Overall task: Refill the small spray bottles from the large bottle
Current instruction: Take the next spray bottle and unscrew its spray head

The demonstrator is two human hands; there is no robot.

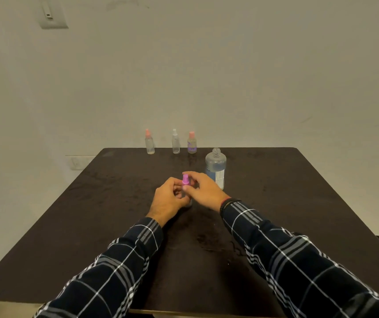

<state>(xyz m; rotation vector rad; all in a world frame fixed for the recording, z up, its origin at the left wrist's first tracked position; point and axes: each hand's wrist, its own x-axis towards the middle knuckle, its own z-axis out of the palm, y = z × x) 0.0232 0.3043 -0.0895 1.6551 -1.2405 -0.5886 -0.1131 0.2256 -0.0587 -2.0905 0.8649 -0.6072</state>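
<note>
A small clear spray bottle with a magenta spray cap (185, 180) stands at the middle of the dark table (115, 214). My left hand (169, 200) grips its body, which the fingers mostly hide. My right hand (203, 189) pinches the magenta cap from the right. Just behind my right hand stands the large clear bottle (216, 167), uncapped, with a white label and liquid low inside. Three more small spray bottles line the far edge: a pink-capped one (149, 142), a white-capped one (175, 141) and a pink-capped one with a purple label (192, 143).
The table's far edge meets a plain pale wall. A wall switch plate (51, 16) is high at the left and a socket (76, 162) sits low beside the table's far left corner. Floor shows past the table's right edge.
</note>
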